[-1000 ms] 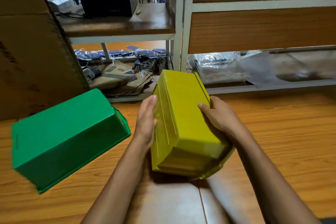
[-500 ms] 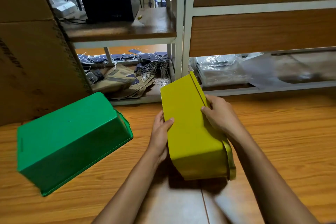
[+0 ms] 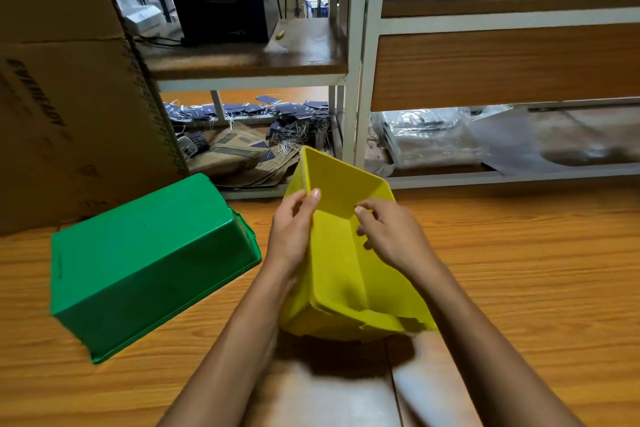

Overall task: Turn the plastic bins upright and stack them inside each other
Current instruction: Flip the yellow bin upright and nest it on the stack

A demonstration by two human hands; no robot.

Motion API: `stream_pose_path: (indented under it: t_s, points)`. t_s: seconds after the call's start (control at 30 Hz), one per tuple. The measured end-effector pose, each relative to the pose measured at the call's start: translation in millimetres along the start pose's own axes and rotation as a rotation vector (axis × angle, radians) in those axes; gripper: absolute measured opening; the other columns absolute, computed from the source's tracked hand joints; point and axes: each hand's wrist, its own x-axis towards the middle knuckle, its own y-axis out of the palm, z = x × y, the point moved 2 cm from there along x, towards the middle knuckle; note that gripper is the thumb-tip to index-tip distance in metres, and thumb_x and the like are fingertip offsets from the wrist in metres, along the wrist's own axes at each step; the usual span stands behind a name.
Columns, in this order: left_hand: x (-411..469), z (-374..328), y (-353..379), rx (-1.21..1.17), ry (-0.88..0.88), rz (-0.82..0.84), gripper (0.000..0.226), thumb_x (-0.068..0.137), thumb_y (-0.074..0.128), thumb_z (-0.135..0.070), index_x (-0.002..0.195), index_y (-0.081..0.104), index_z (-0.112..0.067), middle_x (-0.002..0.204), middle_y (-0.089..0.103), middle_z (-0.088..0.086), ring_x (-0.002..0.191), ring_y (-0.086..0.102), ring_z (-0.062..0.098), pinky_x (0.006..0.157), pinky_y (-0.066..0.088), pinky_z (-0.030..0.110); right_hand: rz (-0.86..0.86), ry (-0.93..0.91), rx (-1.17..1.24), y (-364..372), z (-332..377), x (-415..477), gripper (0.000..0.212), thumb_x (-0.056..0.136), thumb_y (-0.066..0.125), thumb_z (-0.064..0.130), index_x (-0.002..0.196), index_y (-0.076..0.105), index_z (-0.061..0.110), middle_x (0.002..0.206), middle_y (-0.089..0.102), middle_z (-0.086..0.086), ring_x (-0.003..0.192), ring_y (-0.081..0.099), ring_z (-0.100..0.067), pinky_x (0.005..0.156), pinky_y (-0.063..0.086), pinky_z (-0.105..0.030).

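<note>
- I see the yellow bin (image 3: 346,253) over the wooden floor (image 3: 519,288), opening up, left hand (image 3: 291,236) and right hand (image 3: 391,236) pinching its side walls
- The green bin (image 3: 145,260) lies upturned alongside; I judge flipping it and nesting remain

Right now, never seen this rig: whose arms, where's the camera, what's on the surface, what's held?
No machine here: these are a person's two bare arms, filmed by a wide-angle camera worn on the head, looking forward and down. The left hand and right hand grip the side walls of a yellow plastic bin, its open side facing the camera. A green plastic bin lies upside down on the wooden surface to the left, untouched. Behind stand metal shelves and a large cardboard box.
</note>
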Motion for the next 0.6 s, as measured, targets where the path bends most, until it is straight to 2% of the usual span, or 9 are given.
stream_pose_path:
  t_s: [0.03,0.1,0.17,0.23,0.3,0.37,0.43,0.6]
  points:
    - [-2,0,-5,0.008,-0.028,-0.008,0.062,0.085,0.069,-0.046,0.137,0.053,-0.016,0.128,0.063,0.007,0.113,0.063,0.024,0.100,0.051,0.048,-0.005,0.019,-0.128,2,-9,2,0.037,0.100,0.046,0.035,0.127,0.062,0.017,0.117,0.070,-0.010,0.106,0.066,-0.031,0.087,0.053,-0.043]
    - [0,6,-14,-0.008,-0.046,-0.026,0.052,0.091,0.066,-0.019,0.140,0.050,-0.014,0.126,0.063,0.005,0.110,0.063,0.021,0.100,0.051,0.047,0.061,0.130,-0.338,6,-30,6,0.044,0.098,0.048,0.036,0.137,0.053,0.016,0.134,0.056,-0.016,0.122,0.054,-0.039,0.098,0.048,-0.047]
    - [0,12,-21,-0.009,-0.053,-0.061,0.050,0.091,0.055,0.002,0.139,0.051,-0.013,0.119,0.064,0.003,0.104,0.062,0.017,0.093,0.054,0.042,0.171,0.250,-0.395,11,-48,7,0.056,0.096,0.049,0.032,0.148,0.036,0.014,0.144,0.042,-0.020,0.127,0.048,-0.044,0.103,0.045,-0.051]
    - [-3,17,-25,-0.022,-0.074,-0.082,0.052,0.091,0.047,0.008,0.138,0.051,-0.014,0.112,0.063,-0.001,0.099,0.062,0.014,0.081,0.056,0.032,0.233,0.296,-0.368,17,-62,5,0.073,0.094,0.050,0.022,0.156,0.013,0.011,0.150,0.035,-0.023,0.130,0.047,-0.044,0.104,0.043,-0.048]
    - [-4,22,-30,-0.033,-0.078,-0.082,0.052,0.092,0.043,0.009,0.138,0.051,-0.014,0.109,0.063,-0.001,0.093,0.063,0.011,0.067,0.057,0.025,0.203,0.283,-0.293,24,-71,2,0.079,0.091,0.050,0.011,0.157,0.006,0.008,0.147,0.043,-0.026,0.128,0.051,-0.041,0.100,0.044,-0.045]
    - [-5,28,-37,-0.033,-0.069,-0.076,0.051,0.093,0.041,0.009,0.137,0.051,-0.014,0.107,0.064,-0.002,0.087,0.064,0.011,0.058,0.056,0.018,0.122,0.283,-0.199,27,-74,-1,0.079,0.086,0.048,0.002,0.156,0.012,0.009,0.130,0.059,-0.028,0.117,0.058,-0.042,0.089,0.048,-0.043]
    - [-6,33,-45,-0.021,-0.080,-0.075,0.050,0.094,0.040,0.009,0.137,0.052,-0.014,0.104,0.065,-0.005,0.083,0.064,0.011,0.055,0.055,0.015,0.075,0.266,-0.152,32,-74,-4,0.078,0.085,0.047,-0.001,0.155,0.016,0.012,0.119,0.065,-0.028,0.109,0.061,-0.044,0.083,0.049,-0.043]
    - [-9,45,-59,0.006,-0.109,-0.097,0.048,0.098,0.041,0.005,0.133,0.048,-0.027,0.095,0.062,-0.010,0.079,0.061,0.009,0.049,0.052,0.013,0.012,0.216,-0.188,43,-68,-11,0.075,0.087,0.048,0.002,0.154,0.019,0.017,0.109,0.068,-0.027,0.099,0.064,-0.044,0.072,0.044,-0.042]
